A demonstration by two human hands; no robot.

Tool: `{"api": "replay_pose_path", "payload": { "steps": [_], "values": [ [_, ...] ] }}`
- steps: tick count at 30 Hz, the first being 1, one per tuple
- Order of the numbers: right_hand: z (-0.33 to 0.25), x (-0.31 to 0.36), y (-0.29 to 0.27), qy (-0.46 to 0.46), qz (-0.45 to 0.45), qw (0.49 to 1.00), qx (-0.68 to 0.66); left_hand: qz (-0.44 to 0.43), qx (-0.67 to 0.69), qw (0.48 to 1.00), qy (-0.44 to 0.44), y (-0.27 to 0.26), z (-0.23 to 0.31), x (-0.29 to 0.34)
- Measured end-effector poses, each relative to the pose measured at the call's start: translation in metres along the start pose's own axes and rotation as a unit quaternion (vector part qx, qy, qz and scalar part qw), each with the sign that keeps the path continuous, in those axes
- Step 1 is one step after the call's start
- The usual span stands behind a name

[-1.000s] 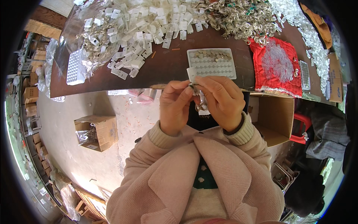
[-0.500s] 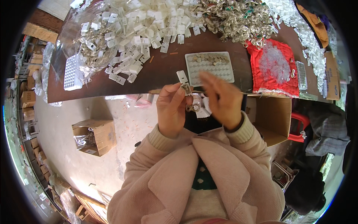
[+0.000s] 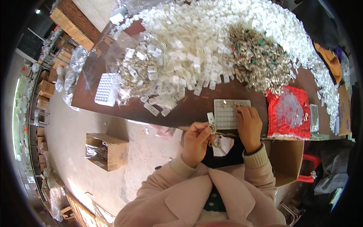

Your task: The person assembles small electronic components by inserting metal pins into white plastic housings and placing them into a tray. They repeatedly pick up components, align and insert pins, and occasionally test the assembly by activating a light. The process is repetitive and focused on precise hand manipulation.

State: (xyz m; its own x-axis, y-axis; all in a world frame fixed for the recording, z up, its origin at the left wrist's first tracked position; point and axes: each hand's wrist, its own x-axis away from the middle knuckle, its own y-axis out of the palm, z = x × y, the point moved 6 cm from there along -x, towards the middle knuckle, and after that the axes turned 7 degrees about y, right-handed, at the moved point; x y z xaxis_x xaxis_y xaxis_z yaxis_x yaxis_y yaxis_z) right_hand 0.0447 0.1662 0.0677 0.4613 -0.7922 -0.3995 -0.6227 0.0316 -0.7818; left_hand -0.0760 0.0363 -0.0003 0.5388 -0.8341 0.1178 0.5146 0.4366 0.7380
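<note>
My left hand (image 3: pixel 197 142) is closed on a small white plastic case (image 3: pixel 211 118), held upright just off the table's front edge. The case looks unfolded, its upper flap sticking up past my fingertips. Below those fingers hangs a shiny ring-like piece (image 3: pixel 216 143), partly hidden. My right hand (image 3: pixel 250 126) reaches over the right side of a pale dimpled tray (image 3: pixel 226 117). Its fingertips are bent together near small round metallic discs (image 3: pixel 233 104) along the tray's far side. Whether a disc is between them is hidden.
Loose white plastic cases (image 3: pixel 193 60) cover much of the table's back, beside a heap of shiny metallic pieces (image 3: pixel 259 60). To the right lies a red cloth (image 3: pixel 289 126) with clear plastic bits. A white dimpled tray (image 3: pixel 106 89) is at left; a cardboard box (image 3: pixel 107 151) stands on the floor.
My right hand has gone from a blur beside my left hand to the tray's discs. My left hand still holds the white case. The whole view has shifted, showing more of the table's back.
</note>
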Motion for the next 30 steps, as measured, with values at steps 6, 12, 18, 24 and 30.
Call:
{"api": "replay_pose_path", "payload": {
  "steps": [6, 12, 18, 24, 30],
  "values": [
    [-0.025, 0.013, -0.021, -0.011, -0.017, 0.974, -0.225, 0.008, 0.019, 1.0, -0.023, 0.006, 0.001, 0.001],
    [-0.037, 0.031, -0.029, 0.013, -0.034, 0.956, -0.293, -0.069, 0.092, 0.993, 0.005, 0.014, 0.001, 0.01],
    [-0.056, 0.038, -0.044, -0.086, 0.061, 0.97, -0.22, -0.101, 0.087, 0.991, 0.015, 0.025, 0.008, 0.018],
    [-0.053, 0.039, -0.045, -0.085, -0.002, 0.967, -0.241, -0.113, 0.083, 0.99, -0.018, 0.021, 0.007, 0.024],
    [-0.058, 0.049, -0.044, -0.122, -0.029, 0.966, -0.225, -0.077, 0.114, 0.989, -0.056, 0.013, 0.001, 0.027]
  ]
}}
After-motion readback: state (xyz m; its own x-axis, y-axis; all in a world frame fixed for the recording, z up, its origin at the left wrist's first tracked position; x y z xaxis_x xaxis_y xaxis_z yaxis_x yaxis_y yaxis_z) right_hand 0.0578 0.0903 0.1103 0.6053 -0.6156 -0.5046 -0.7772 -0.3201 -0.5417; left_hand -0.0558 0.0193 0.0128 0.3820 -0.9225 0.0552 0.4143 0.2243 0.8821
